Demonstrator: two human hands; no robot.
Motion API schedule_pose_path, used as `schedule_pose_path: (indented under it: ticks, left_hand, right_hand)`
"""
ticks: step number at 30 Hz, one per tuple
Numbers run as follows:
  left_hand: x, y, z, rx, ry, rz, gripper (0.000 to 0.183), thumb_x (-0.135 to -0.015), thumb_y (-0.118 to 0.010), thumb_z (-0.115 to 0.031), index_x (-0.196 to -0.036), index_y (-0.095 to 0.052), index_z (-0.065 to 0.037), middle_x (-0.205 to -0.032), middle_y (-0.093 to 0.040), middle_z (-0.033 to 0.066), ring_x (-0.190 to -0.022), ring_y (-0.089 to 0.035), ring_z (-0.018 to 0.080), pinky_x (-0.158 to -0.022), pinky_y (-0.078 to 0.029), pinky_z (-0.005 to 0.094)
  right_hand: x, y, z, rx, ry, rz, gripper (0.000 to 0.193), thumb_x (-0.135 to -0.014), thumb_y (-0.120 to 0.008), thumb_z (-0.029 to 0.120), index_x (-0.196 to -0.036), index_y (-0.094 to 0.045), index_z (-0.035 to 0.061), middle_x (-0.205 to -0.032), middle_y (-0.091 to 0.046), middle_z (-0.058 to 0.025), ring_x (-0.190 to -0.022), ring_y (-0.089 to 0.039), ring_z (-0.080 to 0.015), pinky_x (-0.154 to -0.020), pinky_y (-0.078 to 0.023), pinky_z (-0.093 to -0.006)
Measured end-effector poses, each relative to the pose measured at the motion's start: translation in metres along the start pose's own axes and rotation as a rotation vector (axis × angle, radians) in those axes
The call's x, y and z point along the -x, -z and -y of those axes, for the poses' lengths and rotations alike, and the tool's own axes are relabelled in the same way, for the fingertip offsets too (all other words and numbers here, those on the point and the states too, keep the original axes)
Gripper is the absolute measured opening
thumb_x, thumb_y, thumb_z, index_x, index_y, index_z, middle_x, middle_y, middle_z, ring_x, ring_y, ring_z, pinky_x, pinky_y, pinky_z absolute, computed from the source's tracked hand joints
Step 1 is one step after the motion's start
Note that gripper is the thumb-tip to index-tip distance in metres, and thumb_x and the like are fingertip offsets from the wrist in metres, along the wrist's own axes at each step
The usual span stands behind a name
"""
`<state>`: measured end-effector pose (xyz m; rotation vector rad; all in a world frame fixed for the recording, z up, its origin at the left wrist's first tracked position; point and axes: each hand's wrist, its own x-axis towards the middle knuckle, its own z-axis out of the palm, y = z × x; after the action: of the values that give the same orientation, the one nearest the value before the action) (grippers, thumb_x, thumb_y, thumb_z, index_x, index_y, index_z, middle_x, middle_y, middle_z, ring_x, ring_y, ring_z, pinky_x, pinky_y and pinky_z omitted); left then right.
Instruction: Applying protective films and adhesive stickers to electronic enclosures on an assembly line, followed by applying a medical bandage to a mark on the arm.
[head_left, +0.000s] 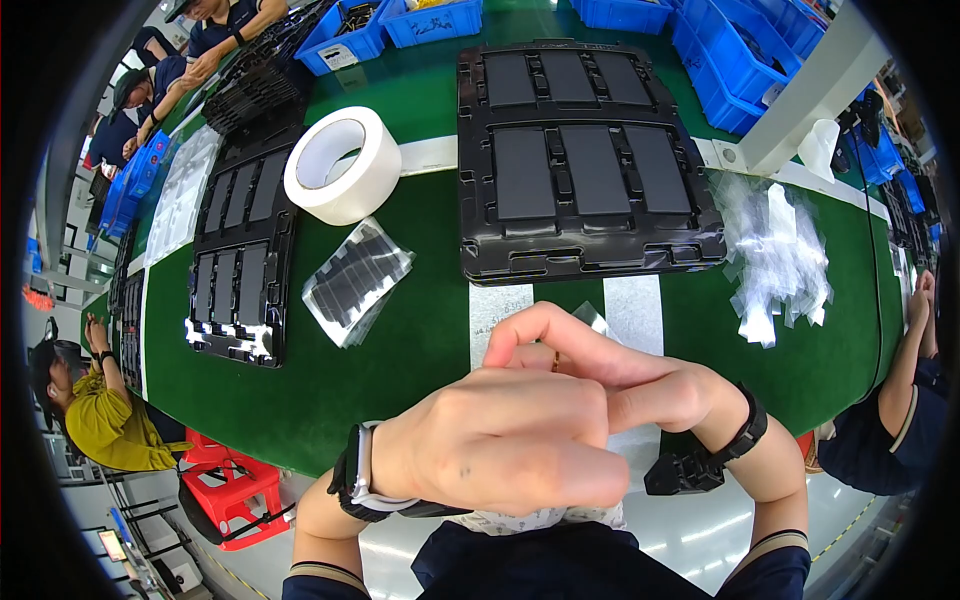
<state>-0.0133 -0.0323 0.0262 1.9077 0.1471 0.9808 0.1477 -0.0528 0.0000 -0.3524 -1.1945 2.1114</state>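
Observation:
In front of my body, above the near table edge, my two hands are brought together. My left hand (495,440) is closed, back of the hand up, its fingertips hidden. Against it, my right hand (625,380) curls with index finger bent and fingers pinched. What they hold is mostly hidden; a small clear sheet (592,318) peeks out beyond the right fingers, and I cannot tell whether it is held. Just past them a black plastic tray (590,240) holds several flat dark grey rectangular panels (588,168).
A white tape roll (375,180) stands left of the tray, beside clear film with dark strips (358,272). Another black tray (240,300) lies further left. Clear film pieces (778,265) pile up right, near a metal post (815,95). Blue bins (435,22) line the back; co-workers sit around.

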Motion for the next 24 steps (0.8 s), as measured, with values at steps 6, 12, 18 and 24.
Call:
schedule_pose_path:
  ticks: [6,12,18,24]
  left_hand:
    - [-0.003,0.006,0.006,-0.035,-0.015,0.095,0.039,-0.052,-0.061,0.023,-0.061,-0.042,-0.01,-0.062,-0.046,-0.0011,-0.049,-0.048,0.0157,-0.051,-0.047,0.0292]
    - [0.0,-0.001,0.01,0.01,-0.038,-0.087,0.035,-0.056,-0.061,0.019,-0.064,-0.041,-0.009,-0.064,-0.049,0.0017,-0.05,-0.048,0.0159,-0.049,-0.046,0.0293]
    - [-0.002,0.005,0.01,0.065,-0.014,-0.017,0.033,-0.059,-0.06,0.017,-0.069,-0.043,-0.009,-0.065,-0.049,0.0027,-0.051,-0.049,0.0162,-0.051,-0.044,0.0305]
    - [-0.007,0.007,0.008,0.02,-0.055,-0.101,0.027,-0.059,-0.066,0.012,-0.068,-0.05,-0.008,-0.069,-0.055,0.0039,-0.06,-0.054,0.0156,-0.055,-0.044,0.0298]
  right_hand:
    - [0.003,-0.004,0.011,-0.011,-0.014,-0.023,0.063,-0.074,-0.054,0.007,-0.129,-0.024,0.0024,-0.098,-0.049,-0.0079,-0.099,-0.046,-0.0166,-0.087,-0.033,-0.0314]
    - [0.002,0.0,0.008,-0.066,-0.019,-0.047,0.064,-0.072,-0.056,0.011,-0.128,-0.027,0.0014,-0.1,-0.05,-0.008,-0.101,-0.045,-0.0163,-0.088,-0.031,-0.0296]
    - [0.002,-0.001,0.007,-0.083,-0.002,-0.072,0.063,-0.073,-0.055,0.011,-0.129,-0.027,0.0022,-0.101,-0.05,-0.0081,-0.101,-0.045,-0.0161,-0.088,-0.031,-0.0297]
    - [0.0,-0.004,0.011,0.053,0.022,-0.192,0.05,-0.082,-0.046,0.011,-0.128,-0.029,0.0035,-0.101,-0.049,-0.0063,-0.097,-0.046,-0.0133,-0.086,-0.034,-0.0276]
